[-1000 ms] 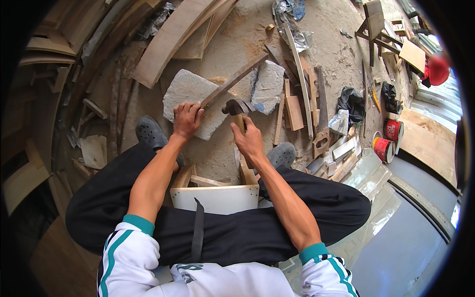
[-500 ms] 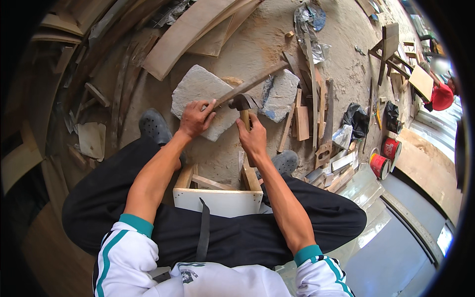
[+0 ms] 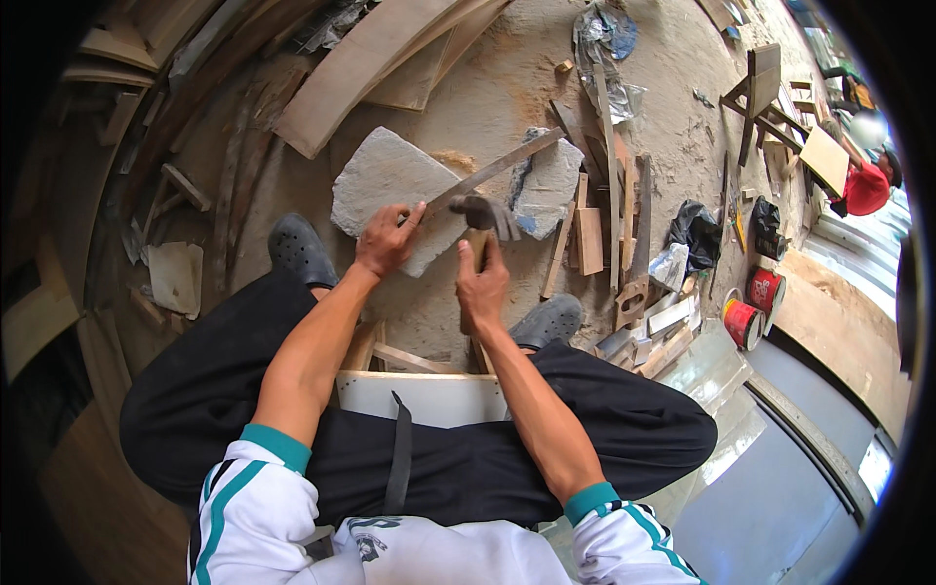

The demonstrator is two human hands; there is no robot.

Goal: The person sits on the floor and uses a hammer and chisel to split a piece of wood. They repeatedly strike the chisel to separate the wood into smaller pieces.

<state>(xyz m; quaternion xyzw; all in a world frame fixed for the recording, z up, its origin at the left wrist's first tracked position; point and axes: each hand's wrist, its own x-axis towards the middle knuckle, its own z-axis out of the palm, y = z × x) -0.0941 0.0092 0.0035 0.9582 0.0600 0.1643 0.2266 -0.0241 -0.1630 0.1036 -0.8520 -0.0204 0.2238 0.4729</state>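
Observation:
My left hand [image 3: 388, 240] is closed on the near end of a long, thin wooden-looking strip [image 3: 505, 162]. The strip slants away to the right above a pale stone slab [image 3: 375, 180] and reaches over a second rough block [image 3: 551, 185]. My right hand [image 3: 484, 286] grips the handle of a claw hammer [image 3: 475, 211]. The hammer's head is beside the strip, near my left fingers; whether it touches is unclear. Between my legs stands a wooden box frame [image 3: 419, 398] with a white front, its right part behind my right forearm.
A handsaw [image 3: 634, 297] lies among wood offcuts [image 3: 590, 239] on the right. Beyond it are black plastic bags [image 3: 697, 234] and red tins [image 3: 744, 324]. Large boards [image 3: 366, 73] rest at the far left. Another person in red [image 3: 863, 190] is at the far right.
The hammer head has shifted slightly and turned, and my right hand has moved a little toward me. The strip now shows a narrower face. My left hand still holds it.

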